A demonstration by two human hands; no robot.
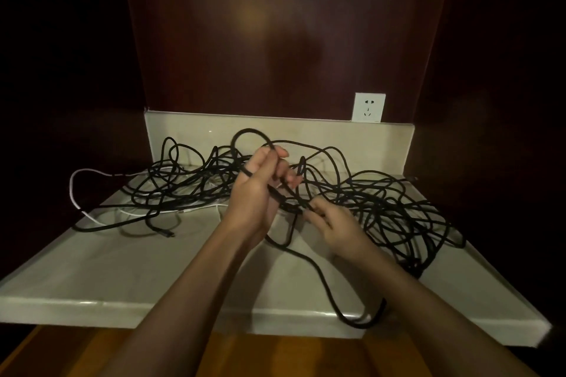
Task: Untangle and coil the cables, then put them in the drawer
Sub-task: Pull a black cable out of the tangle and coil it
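left hand [260, 184] raised, fingers curled round a loop of black cable [382, 202] | right hand [333, 223] pinches the same strand lower | tangle sprawls over the pale shelf [122, 269], white cable [73, 190] at left | step: untangling, early | next: free one end, feed it through; drawer unseen

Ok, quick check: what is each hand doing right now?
Left hand: grips a loop of black cable.
Right hand: pinches the same black cable lower down.
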